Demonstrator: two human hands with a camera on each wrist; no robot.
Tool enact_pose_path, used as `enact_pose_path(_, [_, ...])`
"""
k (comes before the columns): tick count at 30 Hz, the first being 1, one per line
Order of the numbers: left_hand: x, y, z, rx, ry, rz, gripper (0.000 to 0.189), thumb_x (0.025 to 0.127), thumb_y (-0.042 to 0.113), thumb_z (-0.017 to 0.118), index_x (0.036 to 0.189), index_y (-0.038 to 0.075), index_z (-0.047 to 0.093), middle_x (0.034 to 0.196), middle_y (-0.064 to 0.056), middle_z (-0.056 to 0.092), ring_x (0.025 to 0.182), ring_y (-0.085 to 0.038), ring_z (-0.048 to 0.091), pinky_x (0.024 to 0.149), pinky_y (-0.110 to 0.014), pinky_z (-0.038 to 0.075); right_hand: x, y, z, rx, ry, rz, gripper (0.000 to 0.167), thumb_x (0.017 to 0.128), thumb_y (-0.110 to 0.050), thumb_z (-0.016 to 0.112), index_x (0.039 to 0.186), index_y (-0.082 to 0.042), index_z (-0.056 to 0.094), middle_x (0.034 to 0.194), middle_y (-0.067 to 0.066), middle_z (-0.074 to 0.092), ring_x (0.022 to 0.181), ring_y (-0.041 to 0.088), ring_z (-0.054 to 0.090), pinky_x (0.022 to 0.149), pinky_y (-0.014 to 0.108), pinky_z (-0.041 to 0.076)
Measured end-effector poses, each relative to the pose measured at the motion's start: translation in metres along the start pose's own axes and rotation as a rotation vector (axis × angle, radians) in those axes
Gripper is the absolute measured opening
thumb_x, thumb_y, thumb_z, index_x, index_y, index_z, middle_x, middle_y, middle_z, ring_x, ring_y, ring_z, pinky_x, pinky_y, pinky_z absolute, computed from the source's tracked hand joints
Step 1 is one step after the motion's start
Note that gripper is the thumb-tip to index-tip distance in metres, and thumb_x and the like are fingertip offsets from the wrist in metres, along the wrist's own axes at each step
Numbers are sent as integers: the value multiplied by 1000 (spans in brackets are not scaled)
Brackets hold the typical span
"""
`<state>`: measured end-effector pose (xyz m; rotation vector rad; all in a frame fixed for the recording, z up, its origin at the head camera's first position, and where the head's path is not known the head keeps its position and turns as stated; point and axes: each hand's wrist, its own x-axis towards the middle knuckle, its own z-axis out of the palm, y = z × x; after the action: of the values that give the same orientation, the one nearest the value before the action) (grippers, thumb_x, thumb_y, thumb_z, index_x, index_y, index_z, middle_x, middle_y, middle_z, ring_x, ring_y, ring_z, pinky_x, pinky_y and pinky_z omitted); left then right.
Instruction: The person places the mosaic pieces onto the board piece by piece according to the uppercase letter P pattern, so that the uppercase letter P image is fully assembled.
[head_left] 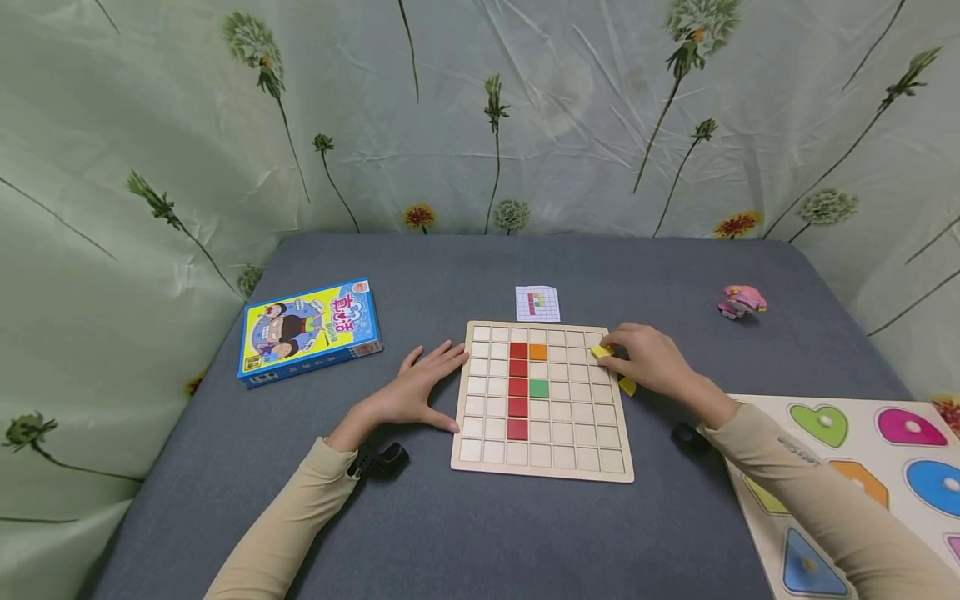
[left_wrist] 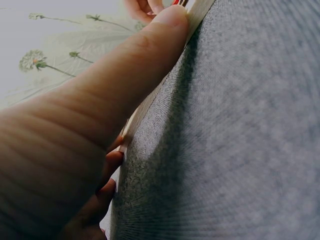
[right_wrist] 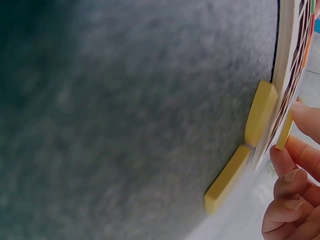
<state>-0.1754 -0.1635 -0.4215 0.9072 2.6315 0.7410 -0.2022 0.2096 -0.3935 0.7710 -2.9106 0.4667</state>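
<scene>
A wooden grid board [head_left: 540,474] lies on the grey table. It carries a column of several red tiles [head_left: 518,387], with an orange tile [head_left: 537,352] and a green tile [head_left: 538,388] just right of that column. My left hand [head_left: 416,387], fingers spread, touches the board's left edge with thumb and fingertips. Over the board's upper right edge, my right hand [head_left: 651,358] pinches a yellow tile [right_wrist: 285,132] between thumb and fingers. Two loose yellow pieces [right_wrist: 261,112] lie on the table against the board's right side, partly hidden by that hand in the head view.
Behind the board is a small card [head_left: 537,304] printed with a coloured grid pattern. A blue and yellow box [head_left: 307,329] lies at the left, a pink toy [head_left: 742,300] at the back right. The shape puzzle board [head_left: 855,423] sits under the right forearm.
</scene>
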Motion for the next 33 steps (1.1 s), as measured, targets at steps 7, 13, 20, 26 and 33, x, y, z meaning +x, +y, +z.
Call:
enact_pose_path(7, [0, 0, -1, -5, -7, -8, 104, 69, 44, 80, 150, 11, 24, 158, -8, 20, 149, -31, 7, 113, -60, -3, 6, -8, 2, 7, -22, 9, 24, 79, -23, 74, 94, -4, 71, 82, 7, 66, 63, 11, 51, 54, 25, 39])
enact_pose_path(13, [0, 0, 0, -8, -6, -8, 104, 69, 45, 80, 150, 11, 24, 158, -8, 20, 149, -31, 7, 113, -60, -3, 12, -14, 4, 40, -37, 11, 22, 80, -23, 73, 94, -5, 71, 81, 6, 65, 62, 10, 48, 54, 23, 38])
enact_pose_path(20, [1, 0, 0, 5, 1, 3, 104, 68, 45, 80, 149, 11, 25, 158, -8, 21, 148, -31, 8, 113, -61, -2, 16, -21, 8, 45, -33, 4, 22, 80, -23, 73, 94, -6, 72, 83, 5, 67, 68, 12, 56, 60, 30, 46])
enact_pose_path(26, [1, 0, 1, 11, -1, 2, 104, 68, 45, 80, 149, 11, 25, 158, -9, 21, 148, -31, 9, 113, -61, -2, 20, -26, 11, 22, -62, 7, 24, 80, -25, 73, 96, -6, 72, 86, 6, 68, 73, 15, 60, 63, 33, 49])
enact_pose_path(33, [1, -1, 0, 1, -9, -7, 105, 69, 47, 79, 150, 12, 23, 158, -8, 19, 149, -31, 7, 113, -61, -3, 25, -32, 10, 6, -79, -5, 23, 80, -25, 73, 96, -7, 72, 83, 5, 67, 69, 13, 55, 60, 29, 45])
